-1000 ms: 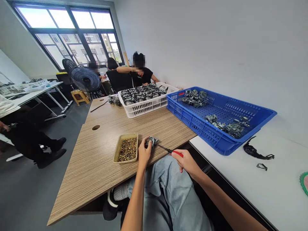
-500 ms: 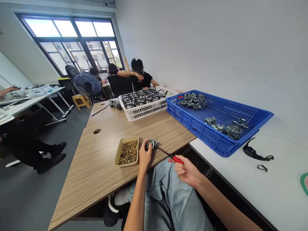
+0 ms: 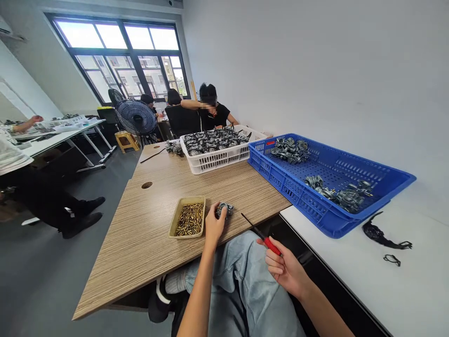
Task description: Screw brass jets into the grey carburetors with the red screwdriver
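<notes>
1. Silver metal casting (image 3: 224, 210): it sits in the left hand (image 3: 214, 225), just right of a shallow tan tray (image 3: 191, 198), above the wooden tabletop (image 3: 140, 243). The left fingers (image 3: 212, 211) are clamped around it; whether it also rests on the wood is hidden.

2. Right hand (image 3: 286, 270): it is lifted toward the table edge, to the right of the tray, with its fingers curled together around the red handle of a screwdriver (image 3: 270, 244). The thin dark shaft points up toward the casting, and its tip is near the casting but not touching.

3. Step in hand: this looks like screw work on the casting, caught in a pause with the tool off the part. Any further turning would call for seating the tip squarely in a screw head while the left hand keeps the casting steady. A fresh screw would have to come from the tray, right beside the left hand.

4. Counts: one casting in hand, one screwdriver, one tray. The brass screws (image 3: 188, 221) in the tray are too many to count. Beyond the tray stand two crates: a white plastic crate (image 3: 210, 164) packed with castings (image 3: 214, 142), too tightly to count, and a blue plastic crate (image 3: 298, 199) holding two loose heaps of castings (image 3: 290, 150).
</notes>
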A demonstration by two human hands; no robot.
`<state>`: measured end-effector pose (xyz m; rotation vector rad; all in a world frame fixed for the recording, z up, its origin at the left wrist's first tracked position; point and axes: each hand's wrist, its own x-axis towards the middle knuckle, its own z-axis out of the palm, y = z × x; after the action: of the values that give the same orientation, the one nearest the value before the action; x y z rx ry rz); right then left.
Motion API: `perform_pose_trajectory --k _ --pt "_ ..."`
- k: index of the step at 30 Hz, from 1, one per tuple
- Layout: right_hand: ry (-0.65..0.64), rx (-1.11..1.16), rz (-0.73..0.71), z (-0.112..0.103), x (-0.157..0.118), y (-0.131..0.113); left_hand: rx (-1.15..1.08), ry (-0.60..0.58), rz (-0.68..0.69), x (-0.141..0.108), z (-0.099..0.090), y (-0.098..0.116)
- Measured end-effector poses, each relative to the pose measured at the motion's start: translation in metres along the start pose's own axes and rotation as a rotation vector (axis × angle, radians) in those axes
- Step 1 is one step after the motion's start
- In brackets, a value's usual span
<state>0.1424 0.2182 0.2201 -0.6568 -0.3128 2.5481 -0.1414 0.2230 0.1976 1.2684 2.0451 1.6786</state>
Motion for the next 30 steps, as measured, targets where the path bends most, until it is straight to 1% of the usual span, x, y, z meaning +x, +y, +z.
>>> perform_pose_trajectory --k 6,11,16,20,23,25,30 --pt "0.03 -0.095 -0.068 -0.011 -0.008 -0.001 0.028 0.004 -0.01 -0.002 0.002 0.003" --pt "0.055 -0.147 -0.08 -0.01 -0.01 0.0 0.027 0.001 -0.011 -0.005 0.002 0.005" --pt "0.067 -0.294 -0.103 -0.001 -0.011 0.004 0.051 0.013 0.065 -0.006 0.004 0.001" --pt "0.075 -0.533 -0.149 0.011 -0.007 0.007 0.101 -0.041 0.167 -0.006 0.005 -0.002" --pt "0.105 -0.696 -0.204 0.022 -0.001 0.008 0.113 -0.068 0.21 -0.006 0.006 -0.004" --pt "0.12 -0.745 -0.224 0.03 0.004 0.008 0.098 -0.072 0.216 -0.006 0.006 -0.005" --pt "0.144 -0.787 -0.222 0.043 0.01 0.006 0.07 -0.067 0.207 -0.006 0.006 -0.007"
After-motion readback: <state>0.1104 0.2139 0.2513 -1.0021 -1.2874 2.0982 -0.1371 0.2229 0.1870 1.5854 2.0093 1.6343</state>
